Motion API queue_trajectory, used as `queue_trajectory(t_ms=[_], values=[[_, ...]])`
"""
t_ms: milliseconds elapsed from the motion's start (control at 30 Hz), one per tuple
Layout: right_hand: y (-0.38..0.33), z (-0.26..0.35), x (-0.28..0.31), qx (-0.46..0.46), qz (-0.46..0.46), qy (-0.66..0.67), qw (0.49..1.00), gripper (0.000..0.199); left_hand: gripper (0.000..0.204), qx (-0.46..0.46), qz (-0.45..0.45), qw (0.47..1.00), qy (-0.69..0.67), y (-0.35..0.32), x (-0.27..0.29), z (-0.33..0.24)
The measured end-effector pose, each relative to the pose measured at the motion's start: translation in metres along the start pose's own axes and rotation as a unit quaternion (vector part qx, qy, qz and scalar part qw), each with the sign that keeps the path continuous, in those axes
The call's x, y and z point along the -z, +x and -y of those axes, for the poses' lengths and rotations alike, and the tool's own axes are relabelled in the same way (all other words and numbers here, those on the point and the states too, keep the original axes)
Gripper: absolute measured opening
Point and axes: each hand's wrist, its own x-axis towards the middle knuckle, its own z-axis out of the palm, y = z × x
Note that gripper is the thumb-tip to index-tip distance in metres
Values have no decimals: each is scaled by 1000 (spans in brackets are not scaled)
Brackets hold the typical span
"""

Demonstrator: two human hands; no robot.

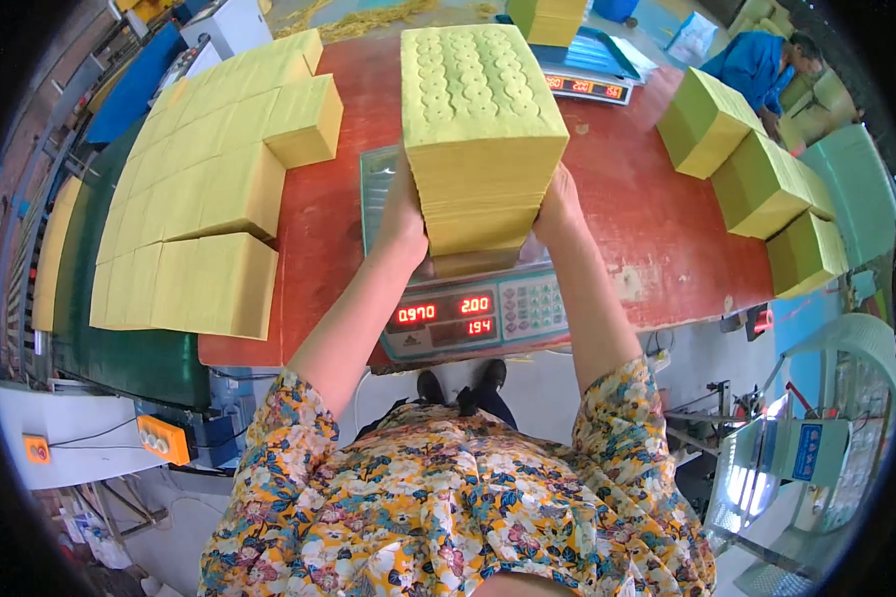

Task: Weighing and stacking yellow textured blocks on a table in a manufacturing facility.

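Note:
Between my two hands stands a tall stack of yellow paper (483,184), its top sheet stamped with rows of round, coin-like patterns. My left hand (404,214) is pressed along its left side, and my right hand (558,204) grips the right side; the fingertips are partly hidden behind the paper. Under the stack is a digital scale (438,343) with lit red figures and a keypad. I cannot tell whether the stack rests on the scale's pan or is held just above it.
Blocks of yellow paper (184,199) cover the left side of the red table (657,239). More stacks (767,184) line its right edge. A second scale (587,88) bearing a yellow stack stands at the back. At the far right, a person in blue (752,70) bends over.

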Motion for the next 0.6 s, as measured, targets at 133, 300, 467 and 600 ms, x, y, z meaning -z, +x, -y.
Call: queue_trajectory(t_ms=[133, 300, 467, 600], values=[[-36, 0, -1, 41, -28, -19, 999, 48, 54, -61, 66, 995, 38, -5, 17, 12], [-108, -5, 26, 71, -27, -170, 982, 40, 66, -53, 60, 987, 140, -48, 48, 4], [-163, -10, 54, -38, -44, -9, 998, 29, 65, -34, -27, 991, 130, -116, 100, -9], [-186, -24, 56, -80, -5, 76, 994, 26, 55, -9, -60, 992, 108, -168, 102, 2]])
